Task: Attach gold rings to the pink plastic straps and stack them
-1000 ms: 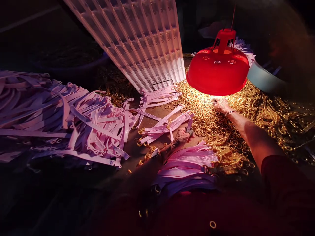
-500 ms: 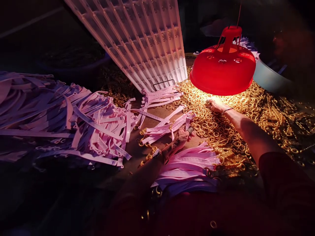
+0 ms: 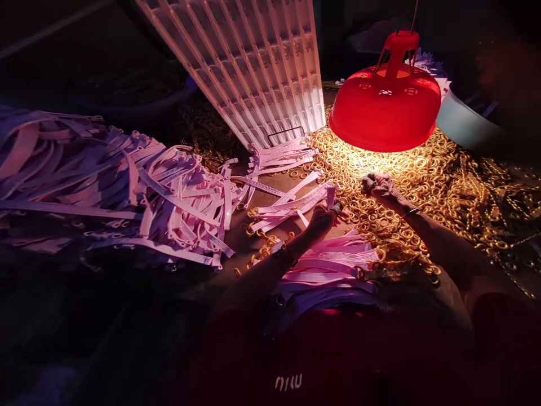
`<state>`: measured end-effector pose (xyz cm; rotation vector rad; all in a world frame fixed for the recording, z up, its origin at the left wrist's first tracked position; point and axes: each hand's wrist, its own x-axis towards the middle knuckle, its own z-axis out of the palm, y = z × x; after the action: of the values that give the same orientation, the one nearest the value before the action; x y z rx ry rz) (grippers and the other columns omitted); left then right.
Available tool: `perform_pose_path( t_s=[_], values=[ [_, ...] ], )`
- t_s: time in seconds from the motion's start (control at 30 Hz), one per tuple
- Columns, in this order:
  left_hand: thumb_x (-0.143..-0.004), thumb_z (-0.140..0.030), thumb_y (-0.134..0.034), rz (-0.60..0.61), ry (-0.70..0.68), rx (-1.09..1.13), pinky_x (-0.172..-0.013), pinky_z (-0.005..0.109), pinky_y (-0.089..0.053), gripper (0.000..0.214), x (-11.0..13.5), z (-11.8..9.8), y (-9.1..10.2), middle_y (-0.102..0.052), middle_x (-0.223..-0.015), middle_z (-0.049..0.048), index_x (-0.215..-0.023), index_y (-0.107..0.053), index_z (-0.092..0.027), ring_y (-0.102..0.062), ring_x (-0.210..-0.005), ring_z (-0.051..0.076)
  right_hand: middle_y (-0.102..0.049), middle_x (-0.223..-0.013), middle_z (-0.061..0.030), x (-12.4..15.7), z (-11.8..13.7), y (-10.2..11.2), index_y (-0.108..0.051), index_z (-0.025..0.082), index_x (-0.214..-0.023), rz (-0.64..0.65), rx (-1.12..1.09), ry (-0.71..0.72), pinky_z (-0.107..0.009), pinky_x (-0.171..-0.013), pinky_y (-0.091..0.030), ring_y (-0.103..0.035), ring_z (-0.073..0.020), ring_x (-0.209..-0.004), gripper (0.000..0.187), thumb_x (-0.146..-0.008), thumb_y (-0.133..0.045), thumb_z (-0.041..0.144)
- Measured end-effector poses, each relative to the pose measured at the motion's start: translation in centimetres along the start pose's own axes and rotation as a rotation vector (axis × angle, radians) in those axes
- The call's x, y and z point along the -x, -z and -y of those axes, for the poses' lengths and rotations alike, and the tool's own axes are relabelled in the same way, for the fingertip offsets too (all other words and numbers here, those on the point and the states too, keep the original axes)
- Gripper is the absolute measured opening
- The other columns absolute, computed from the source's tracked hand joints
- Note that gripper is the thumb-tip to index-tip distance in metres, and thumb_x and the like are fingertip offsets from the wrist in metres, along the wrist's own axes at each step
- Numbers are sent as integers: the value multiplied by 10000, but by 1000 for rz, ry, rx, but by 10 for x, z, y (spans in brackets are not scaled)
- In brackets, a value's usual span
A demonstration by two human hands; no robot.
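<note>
My left hand point(image 3: 323, 220) is closed on a short pink strap point(image 3: 331, 195), whose end sticks up above the fingers. A dark band wraps one of its fingers. My right hand point(image 3: 382, 189) hangs over the lit pile of gold rings point(image 3: 359, 208), fingertips pinched together; whatever lies between them is too small to tell. Below my left hand lies a bundle of pink straps point(image 3: 333, 254) with gold rings at its right end. More pink straps point(image 3: 291, 206) with gold rings rest just left of that hand.
A red lamp point(image 3: 384, 113) hangs low over the rings. A ribbed pale panel point(image 3: 253, 73) slants up at the back. To the left is a large heap of pink straps point(image 3: 169, 197). A pale blue tub point(image 3: 469, 124) stands at the back right, near gold chains point(image 3: 486, 197).
My right hand has drawn back a little toward me from under the lamp, out of its brightest light. My left hand still holds the strap, slightly raised. The whole view has shifted a little.
</note>
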<state>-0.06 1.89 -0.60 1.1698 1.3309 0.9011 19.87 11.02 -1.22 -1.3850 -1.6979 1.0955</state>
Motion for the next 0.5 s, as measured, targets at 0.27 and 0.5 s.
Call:
perform_pose_path(
  t_s=[0.27,0.5],
  values=[
    [-887,-295,-603,-22,20,114,-462,230,-307,420,3,-10,-17,-574,-463,32,-510,-603,-109,-407,-414,58,-574,-661,-33,45,16,-26,-446,223,-763,-67,118,69,-264,-529,-421,-570,-149,-584,341,-945,-519,502],
    [-837,-31,-430,-65,112,219,-481,221,-324,365,-3,-6,-23,-512,-418,-8,-517,-581,-122,-417,-404,59,-562,-678,-16,52,21,-42,-431,222,-789,-143,88,127,-265,-587,-418,-527,-133,-614,489,-904,-451,696]
  ],
)
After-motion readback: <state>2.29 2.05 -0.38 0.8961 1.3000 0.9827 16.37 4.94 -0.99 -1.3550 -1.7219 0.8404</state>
